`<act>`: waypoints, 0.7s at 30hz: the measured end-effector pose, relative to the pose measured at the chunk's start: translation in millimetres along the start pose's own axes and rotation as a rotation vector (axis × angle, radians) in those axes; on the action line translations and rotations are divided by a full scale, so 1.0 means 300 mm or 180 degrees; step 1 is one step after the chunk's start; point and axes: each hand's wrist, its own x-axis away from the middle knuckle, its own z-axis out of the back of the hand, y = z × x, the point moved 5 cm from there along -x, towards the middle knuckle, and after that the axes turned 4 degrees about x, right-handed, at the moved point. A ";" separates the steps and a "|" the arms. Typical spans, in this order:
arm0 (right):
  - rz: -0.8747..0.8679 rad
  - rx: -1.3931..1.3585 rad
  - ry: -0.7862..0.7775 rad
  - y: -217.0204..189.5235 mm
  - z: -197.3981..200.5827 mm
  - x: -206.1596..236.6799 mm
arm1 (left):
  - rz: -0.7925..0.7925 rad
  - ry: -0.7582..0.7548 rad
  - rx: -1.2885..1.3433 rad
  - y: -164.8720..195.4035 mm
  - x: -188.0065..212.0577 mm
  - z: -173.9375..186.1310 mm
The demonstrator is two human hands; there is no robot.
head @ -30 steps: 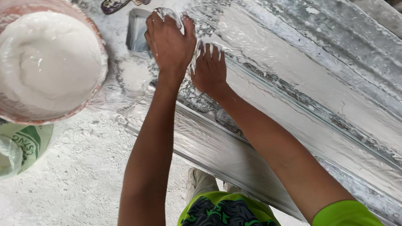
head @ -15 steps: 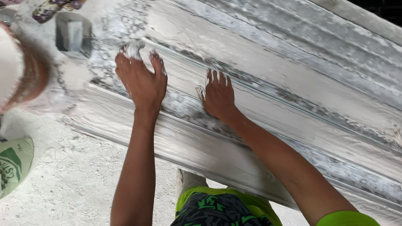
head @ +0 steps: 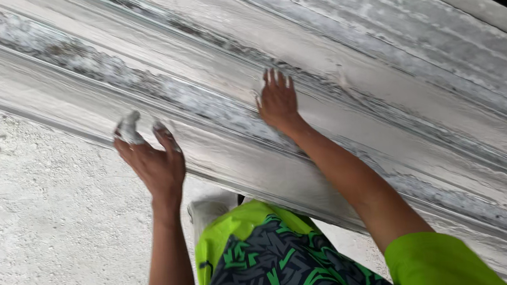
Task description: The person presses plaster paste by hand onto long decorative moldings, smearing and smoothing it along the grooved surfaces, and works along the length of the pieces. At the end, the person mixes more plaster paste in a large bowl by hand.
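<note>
While both arms reach forward from the lime-green sleeves, the hands work on a long ribbed moulding point(head: 384, 86) that runs slantwise from upper left to lower right, coated in streaky grey-white plaster. This moulding serves as the landmark for everything else.

The left hand point(head: 151, 161) sits at the near edge of the moulding, just where its lowest rib meets the floor side. Its fingers are curled upward and loosely spread, and a lump of wet white plaster point(head: 129, 126) clings to the fingertips, gathered between thumb and forefinger; whether it is pinched tight or merely resting there cannot be told. The palm faces the moulding and seems lifted slightly off it.

The right hand point(head: 277, 102) lies further up the moulding, pressed flat on a middle rib with its fingers point(head: 272, 79) spread and pointing away from the person. White plaster smears the fingertips, and the hand holds nothing.

Below the moulding's near edge lies a rough pale concrete floor point(head: 39, 231), speckled and dusty. Between the arms, close under the moulding, show patterned dark shorts point(head: 271, 264) with green marks, and a plaster-whitened knee point(head: 210, 207) pokes out just beside the moulding's lower edge.
</note>
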 end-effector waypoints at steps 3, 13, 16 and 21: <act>-0.0031 0.0035 0.0045 0.230 -0.055 0.215 | 0.0200 0.0037 0.0162 0.211 0.220 -0.042; -0.0070 -0.0002 0.0370 0.936 -0.305 0.865 | 0.0404 -0.0242 0.0172 0.712 1.031 -0.270; -0.0081 0.0212 0.0192 1.179 -0.385 1.085 | 0.0458 -0.0400 0.0155 0.888 1.256 -0.330; -0.0141 0.0244 0.0432 1.556 -0.525 1.464 | 0.0359 -0.0640 0.0017 1.192 1.551 -0.453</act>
